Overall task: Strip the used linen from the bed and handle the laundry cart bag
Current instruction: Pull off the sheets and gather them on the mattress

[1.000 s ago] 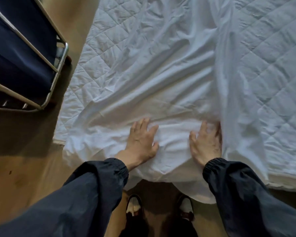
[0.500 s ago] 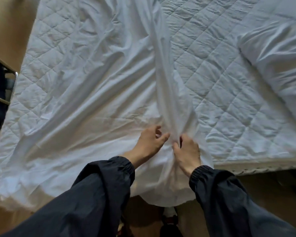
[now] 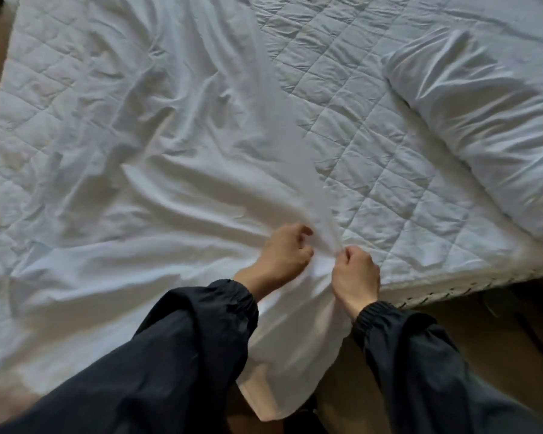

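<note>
A loose white sheet (image 3: 157,170) lies crumpled over the left and middle of the bed, with one end hanging over the near edge toward the floor. My left hand (image 3: 284,255) and my right hand (image 3: 356,274) sit close together at the bed's near edge. Each grips a bunched fold of the sheet with curled fingers. A ridge of fabric runs from between my hands up across the bed. The quilted mattress pad (image 3: 373,145) lies bare to the right of the sheet. The laundry cart is out of view.
A white pillow (image 3: 489,114) lies on the right side of the bed. Wooden floor (image 3: 452,327) shows below the bed's near edge at the right, with a dark object at the far right edge.
My hands went from flat and apart on the sheet to close together, bunching and gripping a fold. The view swung right; the cart left the frame and the pillow came in.
</note>
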